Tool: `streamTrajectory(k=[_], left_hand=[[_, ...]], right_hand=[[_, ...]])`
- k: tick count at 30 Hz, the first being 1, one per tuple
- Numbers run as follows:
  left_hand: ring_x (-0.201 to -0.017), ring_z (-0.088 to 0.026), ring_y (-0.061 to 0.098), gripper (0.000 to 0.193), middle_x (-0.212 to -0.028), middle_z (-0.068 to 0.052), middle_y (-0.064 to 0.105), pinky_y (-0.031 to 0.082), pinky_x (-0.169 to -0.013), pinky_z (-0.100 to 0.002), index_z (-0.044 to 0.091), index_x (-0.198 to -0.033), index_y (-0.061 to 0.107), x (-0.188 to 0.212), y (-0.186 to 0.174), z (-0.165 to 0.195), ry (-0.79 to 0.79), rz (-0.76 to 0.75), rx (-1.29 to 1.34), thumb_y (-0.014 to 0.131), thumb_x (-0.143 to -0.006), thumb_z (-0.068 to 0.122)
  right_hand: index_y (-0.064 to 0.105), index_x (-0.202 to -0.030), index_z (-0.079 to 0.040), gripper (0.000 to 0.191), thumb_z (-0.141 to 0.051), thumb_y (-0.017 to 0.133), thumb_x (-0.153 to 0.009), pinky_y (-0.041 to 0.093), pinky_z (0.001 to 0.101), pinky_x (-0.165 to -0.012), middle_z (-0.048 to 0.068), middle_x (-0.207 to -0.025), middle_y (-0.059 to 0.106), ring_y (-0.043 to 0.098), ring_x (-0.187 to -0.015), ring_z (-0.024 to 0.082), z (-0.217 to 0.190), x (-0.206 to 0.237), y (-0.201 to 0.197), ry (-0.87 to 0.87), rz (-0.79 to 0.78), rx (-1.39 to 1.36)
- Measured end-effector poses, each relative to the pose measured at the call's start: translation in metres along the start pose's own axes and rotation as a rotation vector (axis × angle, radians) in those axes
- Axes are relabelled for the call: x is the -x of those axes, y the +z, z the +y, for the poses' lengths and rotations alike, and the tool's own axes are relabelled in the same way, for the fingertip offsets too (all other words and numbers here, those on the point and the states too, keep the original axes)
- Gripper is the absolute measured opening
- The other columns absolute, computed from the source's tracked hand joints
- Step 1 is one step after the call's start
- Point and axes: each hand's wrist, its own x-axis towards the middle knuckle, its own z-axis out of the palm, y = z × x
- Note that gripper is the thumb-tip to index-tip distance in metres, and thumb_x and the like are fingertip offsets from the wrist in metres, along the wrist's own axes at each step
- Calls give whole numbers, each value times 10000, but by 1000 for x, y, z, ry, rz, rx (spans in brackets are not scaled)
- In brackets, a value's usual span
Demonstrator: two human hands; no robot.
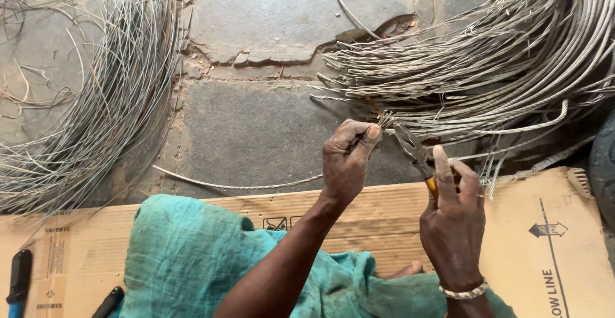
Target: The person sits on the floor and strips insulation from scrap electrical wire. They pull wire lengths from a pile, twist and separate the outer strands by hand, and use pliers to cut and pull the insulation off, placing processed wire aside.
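Pliers (415, 152) gripped in our right hand (453, 218), left hand (346, 161) pinching one cable end (387, 120); big cable pile (512, 68) untouched.

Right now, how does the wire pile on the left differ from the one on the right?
The left pile is thin single strands, loosely spread and curving; the right pile is thicker twisted cable, packed denser. The left pile lies apart from both hands; the right pile's cut ends reach the left hand and the pliers in the right hand. Both are grey metal, lying on the stone floor.
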Motion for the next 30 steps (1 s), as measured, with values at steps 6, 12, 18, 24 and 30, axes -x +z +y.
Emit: streamTrajectory(k=[6, 12, 18, 24, 30], left_hand=[[-782, -74, 577, 113, -919, -19, 636, 532, -674, -241, 1, -989, 724, 5, 3, 3, 120, 25, -89, 709, -1010, 111], [-812, -117, 645, 68, -933, -50, 689, 538, -701, -268, 10, -1027, 731, 8, 10, 11, 242, 69, -246, 723, -981, 60], [-903, -199, 706, 112, -998, -83, 712, 565, -781, -305, 32, -1106, 714, 14, 8, 16, 410, 47, -454, 688, -998, 27], [-826, -192, 701, 94, -963, -82, 717, 551, -729, -302, 42, -1077, 715, 18, 1, 10, 323, 26, -439, 707, -983, 44], [-767, -157, 659, 81, -904, -67, 697, 528, -687, -291, 26, -1047, 720, 27, -5, 10, 234, 28, -373, 714, -969, 47]], right_hand=[[481, -1578, -196, 663, -22, 650, -961, 490, 505, -957, 184, -1293, 545, 563, -1145, 390, 0, 1, 1, -28, 12, 39], [455, -1597, -150, 700, 21, 618, -939, 472, 521, -968, 207, -1297, 530, 564, -1109, 384, 2, 2, 4, -8, -23, 65], [460, -1598, -160, 710, 47, 593, -932, 481, 509, -974, 202, -1298, 532, 568, -1124, 385, 7, 4, -1, 17, -57, 102], [536, -1551, -246, 707, 14, 645, -903, 514, 494, -911, 106, -1208, 596, 597, -1098, 368, 9, 1, -7, 23, -118, 171], [602, -1453, -275, 589, -65, 689, -909, 550, 461, -815, 39, -1132, 654, 647, -998, 317, 6, -1, -12, 10, -169, 217]])
